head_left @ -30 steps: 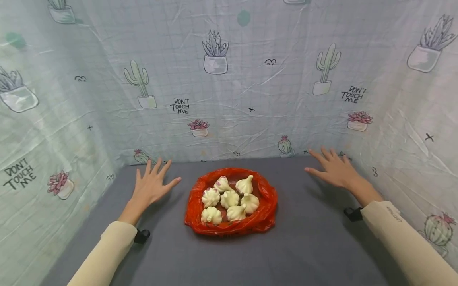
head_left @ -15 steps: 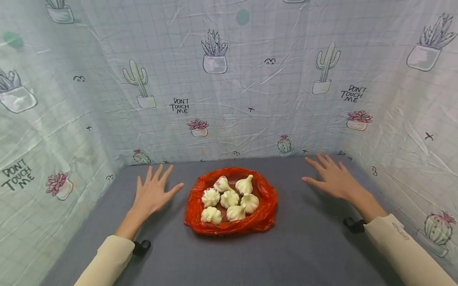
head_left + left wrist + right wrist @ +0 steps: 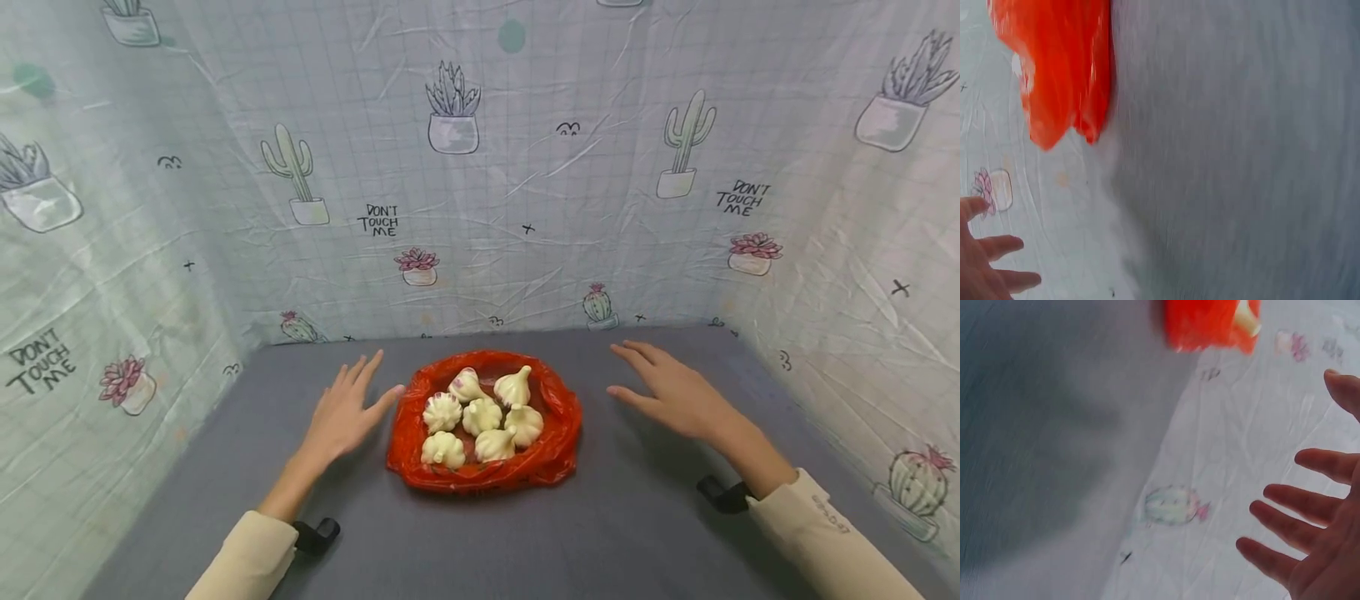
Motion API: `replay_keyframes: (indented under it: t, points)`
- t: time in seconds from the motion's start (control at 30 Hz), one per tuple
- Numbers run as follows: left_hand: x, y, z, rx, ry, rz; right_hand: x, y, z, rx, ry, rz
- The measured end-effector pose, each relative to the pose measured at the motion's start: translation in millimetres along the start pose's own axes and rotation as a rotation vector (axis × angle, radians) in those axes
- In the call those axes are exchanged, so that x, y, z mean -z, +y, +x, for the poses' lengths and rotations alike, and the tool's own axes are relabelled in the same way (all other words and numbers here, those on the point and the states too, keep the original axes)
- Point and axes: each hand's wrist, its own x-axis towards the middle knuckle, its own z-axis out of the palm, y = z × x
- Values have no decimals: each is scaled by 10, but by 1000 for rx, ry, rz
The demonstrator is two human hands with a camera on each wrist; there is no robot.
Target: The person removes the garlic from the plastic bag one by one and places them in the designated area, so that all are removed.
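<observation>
In the head view a red plastic bag (image 3: 558, 462), its mouth spread wide, sits mid-table with several whole garlic bulbs (image 3: 482, 417) inside. The bulbs are pale, some streaked purple. My left hand (image 3: 343, 418) is just left of the bag, fingers extended, thumb tip right at the bag's edge in this view. To the right of the bag, a short gap away, my right hand (image 3: 678, 396) reaches inward with straight fingers. Neither hand holds anything. The left wrist view shows the bag's side (image 3: 1060, 69); in the right wrist view a bulb (image 3: 1247, 319) peeks over it.
A grey cloth covers the table (image 3: 517, 550). Behind and on both sides hangs a pale curtain (image 3: 487, 200) printed with potted plants and lettering. A black strap (image 3: 318, 536) is at the left wrist, and another black strap (image 3: 723, 495) at the right.
Both hands have moved inward toward the bag, the left one rightward and the right one leftward and slightly lower. Their spread fingers have drawn closer together. Bag and garlic stay in place.
</observation>
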Motion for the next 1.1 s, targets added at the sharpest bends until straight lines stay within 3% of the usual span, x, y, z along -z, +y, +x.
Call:
replay_keyframes:
  t: [0.3, 0.47, 0.7, 0.87, 1.1]
  points:
    - [-200, 95, 23, 72, -62, -366, -144, -340, 125, 169, 81, 132]
    - [-267, 165, 36, 148, -96, -516, -271, -464, 202, 260, 68, 203]
    - [-361, 219, 133, 167, -74, -722, -363, -614, 307, 334, 58, 298]
    - [-407, 232, 185, 185, -90, -803, -415, -701, 408, 369, 27, 290]
    - [-477, 249, 221, 169, -135, -844, -461, -775, 513, 412, -39, 310]
